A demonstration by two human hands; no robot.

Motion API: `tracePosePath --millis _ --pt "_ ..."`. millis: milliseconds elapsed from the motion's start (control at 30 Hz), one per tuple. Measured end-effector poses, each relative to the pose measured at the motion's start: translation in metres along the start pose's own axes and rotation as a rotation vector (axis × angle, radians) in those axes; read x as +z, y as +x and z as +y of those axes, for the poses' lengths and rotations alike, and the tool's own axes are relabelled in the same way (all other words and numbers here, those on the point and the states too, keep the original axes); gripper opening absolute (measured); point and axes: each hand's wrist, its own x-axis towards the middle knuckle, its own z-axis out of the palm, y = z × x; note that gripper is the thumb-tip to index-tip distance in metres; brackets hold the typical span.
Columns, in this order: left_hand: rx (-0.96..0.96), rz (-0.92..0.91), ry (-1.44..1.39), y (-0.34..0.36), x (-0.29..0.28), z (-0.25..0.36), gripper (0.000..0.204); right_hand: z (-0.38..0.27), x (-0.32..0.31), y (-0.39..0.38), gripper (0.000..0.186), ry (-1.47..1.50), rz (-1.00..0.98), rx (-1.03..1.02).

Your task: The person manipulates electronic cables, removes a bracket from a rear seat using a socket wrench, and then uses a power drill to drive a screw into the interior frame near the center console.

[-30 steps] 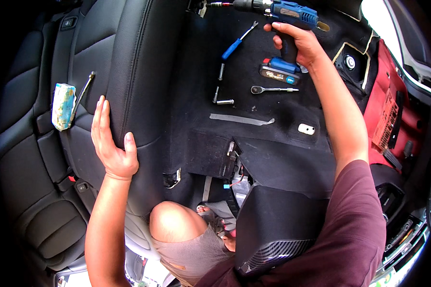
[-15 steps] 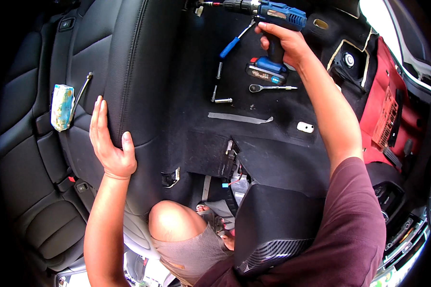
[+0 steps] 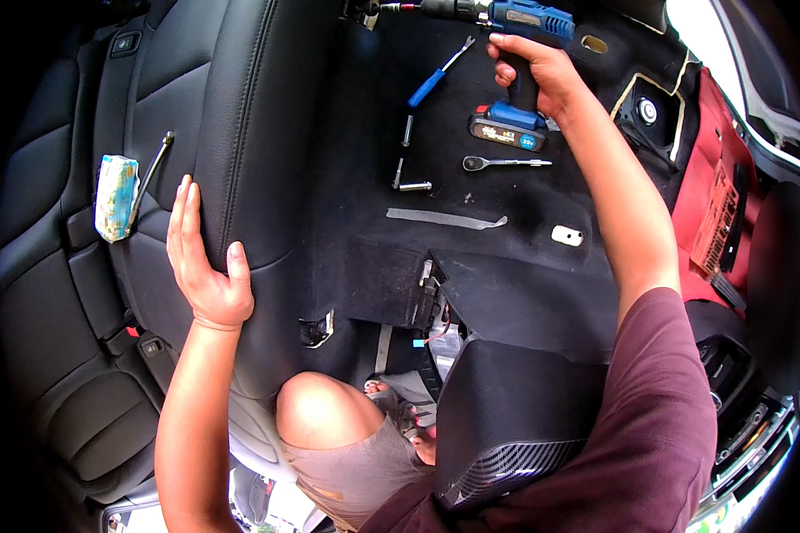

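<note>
My right hand [image 3: 542, 75] is wrapped round the grip of a blue and black cordless drill [image 3: 529, 22], its battery pack hanging below. The drill points left, and a thin bit runs from its chuck to a metal bracket [image 3: 362, 11] at the base of the seat. Whether the tip sits on a fastener is too small to tell. My left hand [image 3: 212, 253] lies flat on the black leather seat cushion [image 3: 240, 178], fingers stretched and thumb apart. Beyond its fingertips a metal bar tool [image 3: 154, 173] rests beside a blue and white soft packet [image 3: 116, 198].
On the dark carpet lie a blue-handled pry tool [image 3: 428, 87], several socket pieces [image 3: 407, 131], a ratchet [image 3: 507, 163], a grey strip [image 3: 444, 218] and a white part [image 3: 566, 235]. A black console [image 3: 524, 400] stands by my right arm. A wire with a blue connector [image 3: 419, 343] sticks out.
My right hand and the drill have shifted slightly to the right, with the battery end swinging right too. My left hand stays in place on the seat.
</note>
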Motion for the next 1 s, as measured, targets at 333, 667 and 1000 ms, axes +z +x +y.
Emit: tracePosePath --millis 333,667,1000 --pt "-0.009 0.008 -0.002 -0.001 0.0 -0.004 0.073 -0.03 -0.009 -0.016 0.027 -0.171 0.018 0.099" --pt "-0.013 0.038 -0.026 0.001 -0.002 -0.001 0.075 -0.12 0.005 -0.089 0.035 -0.534 0.111 0.148" --pt "-0.011 0.124 0.026 -0.012 -0.002 -0.006 0.067 -0.2 0.134 -0.286 0.047 -0.386 0.011 -0.087"
